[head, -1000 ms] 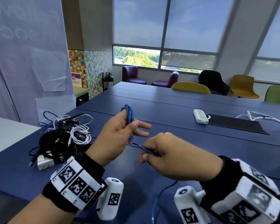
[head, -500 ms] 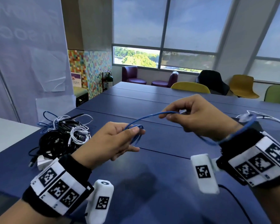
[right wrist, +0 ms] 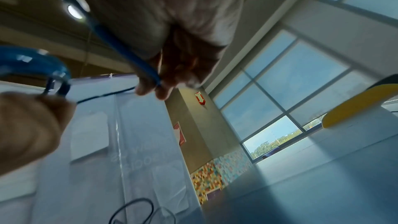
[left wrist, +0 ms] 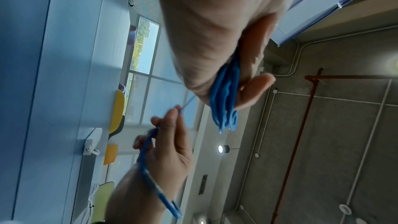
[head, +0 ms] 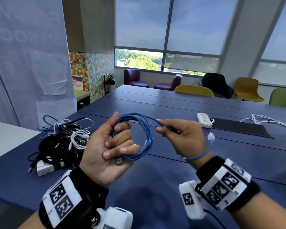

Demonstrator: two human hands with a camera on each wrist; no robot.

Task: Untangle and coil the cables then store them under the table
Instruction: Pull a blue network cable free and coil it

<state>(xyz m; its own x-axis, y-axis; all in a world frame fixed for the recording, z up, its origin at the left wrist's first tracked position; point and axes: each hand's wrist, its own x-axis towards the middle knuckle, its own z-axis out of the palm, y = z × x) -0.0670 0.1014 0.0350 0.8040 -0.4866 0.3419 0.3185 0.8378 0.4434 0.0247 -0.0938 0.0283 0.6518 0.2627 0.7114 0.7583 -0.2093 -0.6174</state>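
Fingers (head: 122, 139) of the left hand (head: 106, 151) curl round a bundle of loops of the blue cable (head: 147, 129), held above the blue table (head: 155, 187). Right hand (head: 180, 138) pinches the free tail, which runs sideways from the coil's top, then droops past the wrist to a clear plug (head: 211, 136). Tangled cable pile (head: 61, 139) lies left; the under-table storage is out of sight
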